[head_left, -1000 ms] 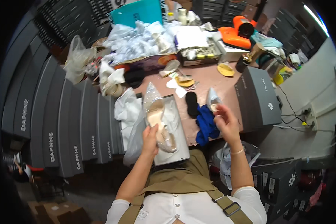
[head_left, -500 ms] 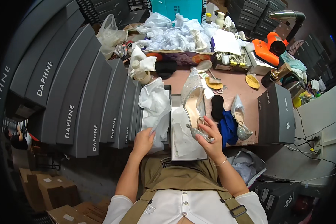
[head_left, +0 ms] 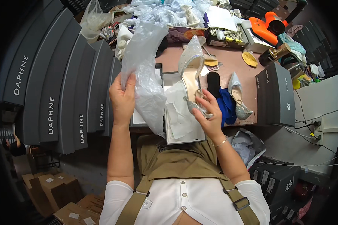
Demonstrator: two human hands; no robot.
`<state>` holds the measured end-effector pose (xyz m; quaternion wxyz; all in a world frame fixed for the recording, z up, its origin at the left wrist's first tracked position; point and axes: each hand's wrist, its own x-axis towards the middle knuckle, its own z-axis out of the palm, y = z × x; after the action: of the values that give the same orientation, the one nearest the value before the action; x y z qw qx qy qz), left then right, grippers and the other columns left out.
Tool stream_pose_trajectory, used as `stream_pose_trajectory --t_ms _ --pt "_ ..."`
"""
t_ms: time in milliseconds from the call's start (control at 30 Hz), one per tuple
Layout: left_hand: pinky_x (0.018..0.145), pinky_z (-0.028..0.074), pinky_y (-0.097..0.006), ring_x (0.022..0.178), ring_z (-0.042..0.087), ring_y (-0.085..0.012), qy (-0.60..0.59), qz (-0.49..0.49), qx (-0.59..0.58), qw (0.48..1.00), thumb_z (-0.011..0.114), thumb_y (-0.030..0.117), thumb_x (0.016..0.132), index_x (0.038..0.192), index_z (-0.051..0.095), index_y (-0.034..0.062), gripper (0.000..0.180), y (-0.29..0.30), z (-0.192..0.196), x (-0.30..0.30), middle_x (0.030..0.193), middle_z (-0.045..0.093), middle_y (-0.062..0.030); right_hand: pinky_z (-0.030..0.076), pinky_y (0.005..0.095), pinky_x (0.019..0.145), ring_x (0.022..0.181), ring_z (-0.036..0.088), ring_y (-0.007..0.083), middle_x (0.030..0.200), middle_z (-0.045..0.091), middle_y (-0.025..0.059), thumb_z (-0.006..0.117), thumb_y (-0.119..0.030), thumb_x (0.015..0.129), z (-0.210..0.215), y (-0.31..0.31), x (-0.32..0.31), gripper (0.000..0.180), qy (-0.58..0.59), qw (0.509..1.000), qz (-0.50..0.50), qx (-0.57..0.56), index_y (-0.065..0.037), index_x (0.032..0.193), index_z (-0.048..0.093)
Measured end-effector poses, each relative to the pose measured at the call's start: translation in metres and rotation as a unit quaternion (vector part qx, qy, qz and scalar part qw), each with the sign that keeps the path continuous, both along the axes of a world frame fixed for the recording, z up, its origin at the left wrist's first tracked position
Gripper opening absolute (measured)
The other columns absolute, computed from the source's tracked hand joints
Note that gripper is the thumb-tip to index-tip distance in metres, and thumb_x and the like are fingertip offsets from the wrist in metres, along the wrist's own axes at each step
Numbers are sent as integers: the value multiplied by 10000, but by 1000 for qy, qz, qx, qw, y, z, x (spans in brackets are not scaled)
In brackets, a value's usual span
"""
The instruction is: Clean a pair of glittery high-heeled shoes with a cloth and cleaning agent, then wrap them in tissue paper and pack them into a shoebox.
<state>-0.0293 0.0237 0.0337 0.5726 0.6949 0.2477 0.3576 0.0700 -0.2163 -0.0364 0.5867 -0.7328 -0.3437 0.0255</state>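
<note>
My left hand [head_left: 122, 98] grips a clear crumpled plastic bag [head_left: 144, 63], lifted up over the left side of the table. My right hand [head_left: 207, 111] holds a silver glittery high-heeled shoe [head_left: 192, 71] by its heel end, toe pointing away from me. Under both hands lies an open grey shoe box [head_left: 184, 139] lined with white tissue paper. The matching second silver shoe [head_left: 239, 100] rests on the brown table [head_left: 229, 60] to the right, beside a blue cloth [head_left: 225, 107] and a black insole [head_left: 213, 83].
A row of grey shoe boxes [head_left: 64, 93] stands on the left. One closed grey box [head_left: 276, 93] sits at the table's right. The table's far side holds piled plastic bags [head_left: 165, 11], an orange tool [head_left: 266, 28] and small clutter. Cardboard boxes [head_left: 60, 191] stand on the floor.
My left hand has picked up the plastic bag and raised it. My right hand has lifted the silver shoe off the open box.
</note>
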Motion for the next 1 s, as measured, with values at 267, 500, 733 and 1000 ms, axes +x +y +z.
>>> stream_pose_trajectory --t_ms 267,500,733,1000 --pt "736 480 -243 809 590 -88 -82 -27 -212 974 636 115 897 1034 623 -34 202 -11 -20 -32 938 651 -53 287 407 1086 1340 316 402 1447 298 265 794 -288 725 -37 24 -3 738 -29 982 65 -177 -6 1323 463" --pt "756 499 -266 855 609 -120 -162 -35 -203 965 624 124 904 1103 586 -20 249 -40 21 -34 1015 639 -73 374 344 975 1153 484 190 1260 516 168 746 -276 802 20 40 -40 599 259 889 377 -28 18 1260 495" --pt "806 512 -298 889 612 -180 -231 81 15 969 560 137 944 1093 572 -57 245 -53 0 -65 1043 610 -110 503 279 788 854 657 196 963 681 130 629 -147 883 31 -1 -20 223 166 961 214 -56 2 1048 650" --pt "921 402 -446 1001 542 -267 139 -296 475 817 576 105 752 781 620 34 88 -107 -115 -39 897 578 -102 490 365 759 870 604 332 977 627 162 652 -169 851 50 -18 19 281 86 977 131 -147 -18 1084 608"
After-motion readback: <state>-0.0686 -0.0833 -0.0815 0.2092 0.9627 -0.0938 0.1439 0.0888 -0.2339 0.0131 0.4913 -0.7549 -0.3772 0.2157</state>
